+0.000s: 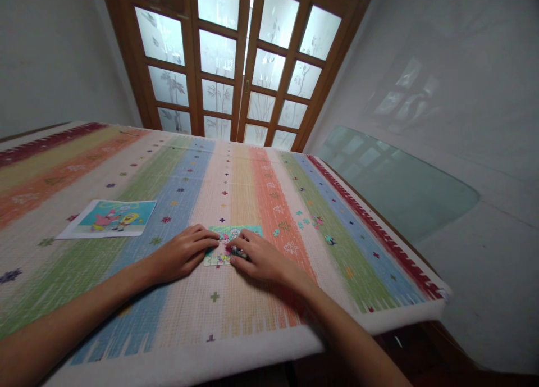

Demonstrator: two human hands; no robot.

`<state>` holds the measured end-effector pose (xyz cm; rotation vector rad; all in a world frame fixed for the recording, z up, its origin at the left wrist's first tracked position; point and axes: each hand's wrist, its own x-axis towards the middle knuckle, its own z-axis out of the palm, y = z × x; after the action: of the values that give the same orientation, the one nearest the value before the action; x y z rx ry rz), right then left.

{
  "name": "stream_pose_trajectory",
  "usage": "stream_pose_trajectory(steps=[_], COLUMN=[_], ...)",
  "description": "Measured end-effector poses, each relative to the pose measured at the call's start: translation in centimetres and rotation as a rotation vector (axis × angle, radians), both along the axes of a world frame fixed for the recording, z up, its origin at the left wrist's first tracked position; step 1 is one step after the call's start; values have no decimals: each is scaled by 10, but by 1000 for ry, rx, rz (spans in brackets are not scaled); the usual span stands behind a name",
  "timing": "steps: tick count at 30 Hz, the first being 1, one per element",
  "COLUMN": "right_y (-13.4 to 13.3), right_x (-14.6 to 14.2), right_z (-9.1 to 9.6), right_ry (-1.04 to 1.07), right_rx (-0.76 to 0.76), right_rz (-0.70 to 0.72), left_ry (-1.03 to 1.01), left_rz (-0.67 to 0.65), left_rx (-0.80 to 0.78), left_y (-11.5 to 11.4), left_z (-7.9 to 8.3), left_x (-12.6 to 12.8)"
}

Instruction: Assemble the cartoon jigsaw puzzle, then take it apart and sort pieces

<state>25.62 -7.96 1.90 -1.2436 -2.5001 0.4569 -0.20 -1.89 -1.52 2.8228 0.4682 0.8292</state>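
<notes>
A small, mostly assembled jigsaw puzzle (218,259) lies flat on the tablecloth, partly covered by my hands. My left hand (181,253) rests at its left edge, fingers stretched out and fingertips touching it. Over the puzzle's right part, my right hand (259,256) has its fingers and thumb bent down onto the surface. Whatever lies under those fingertips is hidden. A printed picture sheet (112,218) with a yellow and a pink cartoon figure lies to the left of my left hand. To the right, a loose teal puzzle piece (276,232) sits close to the puzzle.
Several more loose pieces (316,222) are scattered farther right, with another small group (330,240) nearby. The striped tablecloth (244,305) covers the table to its front edge. Beyond it stand wooden doors (193,67) with frosted panes; a white wall (484,123) is on the right.
</notes>
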Motion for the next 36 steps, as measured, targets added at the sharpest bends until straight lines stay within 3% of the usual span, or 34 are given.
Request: stream_pose_trajectory(steps=[5,13,16,26,33,36], right_y=[1,-29,-40,-29,-13,0], right_x=[53,189,211,202,162,138], right_z=[0,-17,-24,-18,-1,10], right_ry=[83,83,33,188,559,645], right_rx=[-11,185,175,83,-285,-340], right_rz=[-171,-860,-965,-917,-666,-538], left_ry=[-9,-18,-25,-10,-8,-5], left_rz=[2,-3,0,-4,0,1], left_rx=[16,-27,-13,-15,-8,-11], left_y=[1,2,2,4,1,0], left_z=[-2,-2,-3,-2,-1,1], left_x=[0,-1,-2,-3,-2,0])
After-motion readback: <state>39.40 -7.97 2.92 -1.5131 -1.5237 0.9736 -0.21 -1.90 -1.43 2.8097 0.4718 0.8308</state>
